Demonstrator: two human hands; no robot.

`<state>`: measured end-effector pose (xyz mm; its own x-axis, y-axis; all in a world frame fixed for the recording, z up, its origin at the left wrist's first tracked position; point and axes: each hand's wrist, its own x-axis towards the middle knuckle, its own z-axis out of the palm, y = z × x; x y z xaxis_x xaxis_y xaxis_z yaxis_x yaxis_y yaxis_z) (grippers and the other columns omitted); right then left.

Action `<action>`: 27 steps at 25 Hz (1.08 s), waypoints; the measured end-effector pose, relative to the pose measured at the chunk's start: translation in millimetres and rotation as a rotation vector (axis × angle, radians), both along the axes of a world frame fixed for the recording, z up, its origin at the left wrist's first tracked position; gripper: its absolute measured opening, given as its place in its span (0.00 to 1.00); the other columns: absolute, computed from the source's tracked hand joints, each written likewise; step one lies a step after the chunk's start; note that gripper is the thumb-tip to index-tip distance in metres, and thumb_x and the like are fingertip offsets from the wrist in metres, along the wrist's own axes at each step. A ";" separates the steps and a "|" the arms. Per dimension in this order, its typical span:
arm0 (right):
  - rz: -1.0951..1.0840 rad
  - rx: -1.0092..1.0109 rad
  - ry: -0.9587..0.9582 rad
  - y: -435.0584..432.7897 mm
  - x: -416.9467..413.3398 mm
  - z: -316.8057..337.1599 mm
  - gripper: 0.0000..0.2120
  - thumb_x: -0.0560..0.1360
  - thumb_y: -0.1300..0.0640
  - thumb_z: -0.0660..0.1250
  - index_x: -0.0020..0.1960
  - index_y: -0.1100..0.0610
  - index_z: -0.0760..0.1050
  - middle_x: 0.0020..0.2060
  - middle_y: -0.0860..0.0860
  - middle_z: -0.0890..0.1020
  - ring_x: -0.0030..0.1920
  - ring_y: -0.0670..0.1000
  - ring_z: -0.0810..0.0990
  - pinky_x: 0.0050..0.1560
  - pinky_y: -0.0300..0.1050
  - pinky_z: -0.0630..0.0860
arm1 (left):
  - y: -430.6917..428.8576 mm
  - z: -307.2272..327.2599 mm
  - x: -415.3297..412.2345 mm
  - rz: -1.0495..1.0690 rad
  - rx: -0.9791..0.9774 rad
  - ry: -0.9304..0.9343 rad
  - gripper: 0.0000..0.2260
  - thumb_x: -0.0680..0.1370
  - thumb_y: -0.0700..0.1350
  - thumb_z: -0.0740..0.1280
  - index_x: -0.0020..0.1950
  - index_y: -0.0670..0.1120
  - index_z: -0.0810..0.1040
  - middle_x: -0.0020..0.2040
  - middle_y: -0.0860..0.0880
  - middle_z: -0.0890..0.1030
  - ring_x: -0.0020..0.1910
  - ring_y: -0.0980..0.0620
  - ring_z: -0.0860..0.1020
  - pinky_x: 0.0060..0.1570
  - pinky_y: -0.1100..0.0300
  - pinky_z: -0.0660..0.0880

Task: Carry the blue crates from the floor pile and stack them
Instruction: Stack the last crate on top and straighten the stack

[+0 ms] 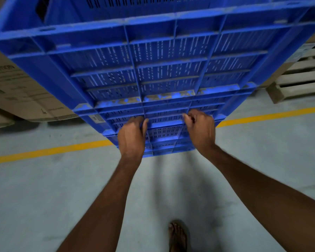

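A tall stack of blue slotted plastic crates (153, 57) rises right in front of me and fills the upper half of the view, standing on the grey floor. Both arms reach forward to a lower crate (164, 131) in the stack. My left hand (132, 137) curls its fingers over a horizontal rib on that crate's side. My right hand (201, 128) hooks its fingers into the ribs a little to the right. The very bottom of the stack is partly hidden behind my hands.
Cardboard boxes (20, 91) stand at the left behind the stack. A pale wooden pallet (302, 73) sits at the right. A yellow floor line (49, 150) runs across under the stack. My sandalled foot (177, 235) is on the grey floor below.
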<state>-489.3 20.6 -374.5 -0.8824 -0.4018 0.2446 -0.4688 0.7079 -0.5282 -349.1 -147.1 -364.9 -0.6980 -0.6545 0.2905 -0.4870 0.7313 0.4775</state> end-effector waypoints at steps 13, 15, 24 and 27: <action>0.057 0.190 0.118 0.4 -2.6 -163.8 0.17 0.81 0.52 0.64 0.37 0.61 0.75 0.32 0.61 0.79 0.31 0.64 0.79 0.32 0.48 0.67 | 0.1 -164.5 -13.1 -0.044 -0.079 -0.232 0.15 0.85 0.48 0.60 0.45 0.39 0.77 0.37 0.36 0.81 0.34 0.36 0.80 0.31 0.52 0.66; 0.070 0.188 0.192 3.8 -0.6 -171.0 0.17 0.81 0.54 0.64 0.36 0.61 0.74 0.30 0.60 0.77 0.28 0.62 0.77 0.31 0.46 0.63 | -0.6 -170.3 -6.5 -0.087 -0.099 -0.182 0.15 0.85 0.46 0.61 0.43 0.39 0.76 0.35 0.37 0.79 0.30 0.37 0.78 0.29 0.52 0.67; 0.053 0.267 0.068 -2.0 0.8 -148.4 0.18 0.83 0.51 0.62 0.36 0.58 0.71 0.32 0.61 0.79 0.34 0.62 0.79 0.36 0.47 0.61 | -2.1 -151.8 -10.6 -0.060 0.002 -0.384 0.17 0.86 0.51 0.57 0.47 0.41 0.77 0.35 0.42 0.77 0.37 0.37 0.80 0.34 0.51 0.67; 0.067 0.325 -0.070 1.5 -0.8 -125.9 0.16 0.83 0.51 0.61 0.40 0.58 0.75 0.37 0.60 0.82 0.41 0.63 0.81 0.37 0.47 0.64 | -1.6 -123.8 -9.9 -0.063 0.064 -0.454 0.17 0.86 0.53 0.57 0.44 0.45 0.77 0.37 0.42 0.79 0.40 0.37 0.81 0.36 0.53 0.68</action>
<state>-490.1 22.1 -500.4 -0.8615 -0.5066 0.0342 -0.4908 0.8135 -0.3120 -359.0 -148.7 -488.6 -0.7845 -0.6131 -0.0932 -0.6125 0.7424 0.2716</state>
